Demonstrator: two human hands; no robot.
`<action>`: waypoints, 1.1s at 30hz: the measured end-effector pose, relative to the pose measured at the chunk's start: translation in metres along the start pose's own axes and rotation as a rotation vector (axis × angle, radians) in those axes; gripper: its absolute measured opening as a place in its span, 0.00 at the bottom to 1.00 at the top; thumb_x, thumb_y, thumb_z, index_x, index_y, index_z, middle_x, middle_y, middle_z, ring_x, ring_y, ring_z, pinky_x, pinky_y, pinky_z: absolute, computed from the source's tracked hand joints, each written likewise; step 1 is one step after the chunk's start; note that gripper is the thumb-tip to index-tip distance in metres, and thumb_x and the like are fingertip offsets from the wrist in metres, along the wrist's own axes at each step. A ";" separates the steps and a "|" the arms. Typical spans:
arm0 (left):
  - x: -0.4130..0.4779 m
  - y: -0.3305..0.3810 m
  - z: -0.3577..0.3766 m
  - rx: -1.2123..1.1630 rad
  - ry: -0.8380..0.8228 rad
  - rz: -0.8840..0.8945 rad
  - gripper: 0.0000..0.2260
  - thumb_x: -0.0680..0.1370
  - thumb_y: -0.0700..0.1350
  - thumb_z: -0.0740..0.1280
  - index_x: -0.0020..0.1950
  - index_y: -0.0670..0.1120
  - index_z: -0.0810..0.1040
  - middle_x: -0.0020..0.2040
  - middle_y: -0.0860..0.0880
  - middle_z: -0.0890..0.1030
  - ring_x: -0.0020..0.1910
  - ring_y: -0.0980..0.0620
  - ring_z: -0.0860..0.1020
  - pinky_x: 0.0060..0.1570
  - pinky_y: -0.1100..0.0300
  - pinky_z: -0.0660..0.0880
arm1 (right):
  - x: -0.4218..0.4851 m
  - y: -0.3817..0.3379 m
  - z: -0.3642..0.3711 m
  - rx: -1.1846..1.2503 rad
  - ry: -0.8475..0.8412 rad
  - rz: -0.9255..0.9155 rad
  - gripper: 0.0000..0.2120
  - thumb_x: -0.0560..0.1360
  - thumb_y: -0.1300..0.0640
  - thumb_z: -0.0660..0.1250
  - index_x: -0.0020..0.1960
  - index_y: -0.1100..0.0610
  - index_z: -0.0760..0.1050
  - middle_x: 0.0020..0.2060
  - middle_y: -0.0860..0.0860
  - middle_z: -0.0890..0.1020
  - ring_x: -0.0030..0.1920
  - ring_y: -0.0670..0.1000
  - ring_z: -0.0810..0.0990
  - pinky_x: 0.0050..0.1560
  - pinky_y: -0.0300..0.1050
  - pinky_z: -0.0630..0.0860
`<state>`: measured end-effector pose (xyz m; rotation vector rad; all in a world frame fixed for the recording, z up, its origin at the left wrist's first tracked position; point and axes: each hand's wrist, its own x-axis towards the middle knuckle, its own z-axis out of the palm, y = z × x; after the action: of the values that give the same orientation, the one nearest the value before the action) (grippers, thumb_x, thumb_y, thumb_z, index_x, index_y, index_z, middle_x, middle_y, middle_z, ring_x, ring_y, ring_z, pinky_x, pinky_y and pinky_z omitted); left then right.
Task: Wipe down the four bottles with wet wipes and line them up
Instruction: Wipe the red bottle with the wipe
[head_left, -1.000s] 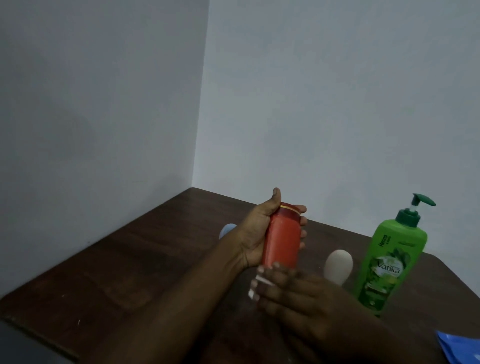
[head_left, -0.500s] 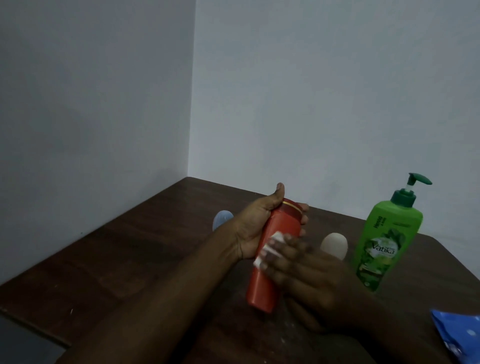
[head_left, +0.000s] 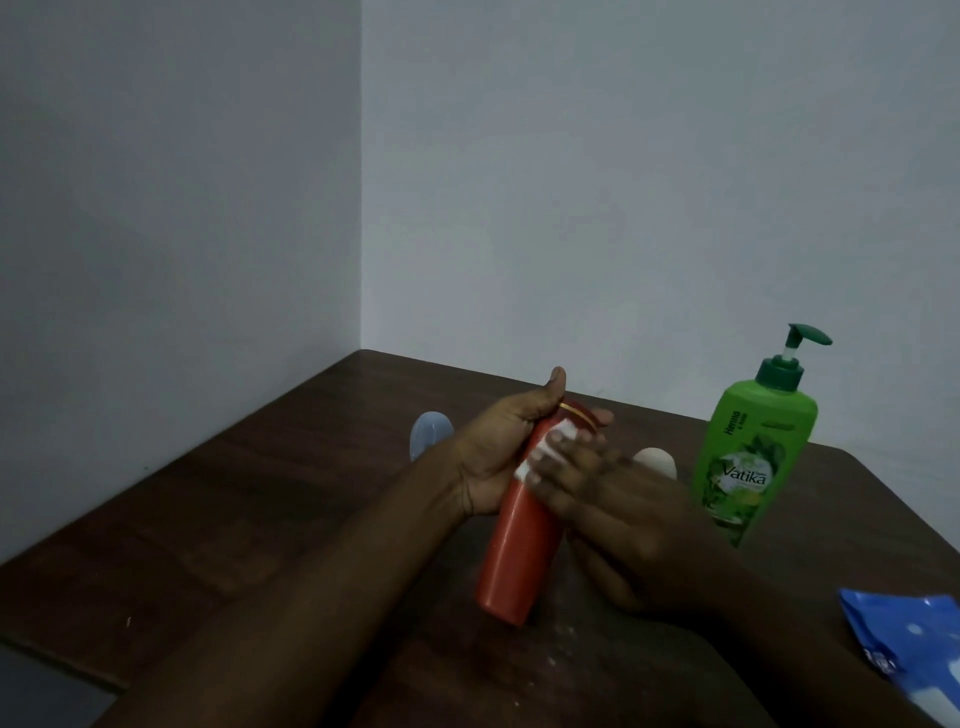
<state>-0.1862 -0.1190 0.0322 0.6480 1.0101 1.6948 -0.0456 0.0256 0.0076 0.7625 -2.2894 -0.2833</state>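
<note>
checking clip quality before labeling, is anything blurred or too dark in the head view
Head view: dim, flat light, forearms nearly merging with the dark table; the right hand is motion-smeared over the red bottle, the wet wipe just a pale patch; the green bottle is sharp, label readable; no glare.

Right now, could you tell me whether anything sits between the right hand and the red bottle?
Only the white wet wipe, which the right hand presses against the red bottle near its top end.
</note>
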 end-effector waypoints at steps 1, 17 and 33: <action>0.001 0.001 -0.002 0.011 0.006 0.014 0.30 0.81 0.66 0.63 0.68 0.41 0.76 0.53 0.45 0.78 0.48 0.49 0.75 0.51 0.55 0.72 | 0.000 -0.006 -0.001 0.013 -0.027 -0.056 0.25 0.79 0.55 0.67 0.74 0.60 0.73 0.75 0.57 0.72 0.78 0.57 0.67 0.68 0.59 0.75; 0.000 -0.005 0.007 -0.032 -0.071 -0.038 0.24 0.83 0.63 0.61 0.63 0.45 0.80 0.55 0.47 0.82 0.55 0.50 0.78 0.62 0.53 0.72 | 0.002 0.006 0.001 -0.102 0.115 0.184 0.23 0.80 0.61 0.62 0.73 0.67 0.71 0.74 0.62 0.71 0.77 0.62 0.67 0.71 0.65 0.71; 0.001 -0.005 0.004 -0.028 -0.134 -0.026 0.29 0.82 0.66 0.60 0.68 0.43 0.78 0.58 0.45 0.79 0.54 0.48 0.78 0.59 0.54 0.74 | 0.000 -0.001 -0.005 -0.062 0.066 0.050 0.21 0.81 0.58 0.60 0.72 0.64 0.74 0.73 0.61 0.74 0.76 0.60 0.70 0.72 0.60 0.71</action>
<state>-0.1811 -0.1158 0.0302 0.7179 0.8950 1.6175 -0.0419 0.0246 0.0104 0.6725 -2.2237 -0.3010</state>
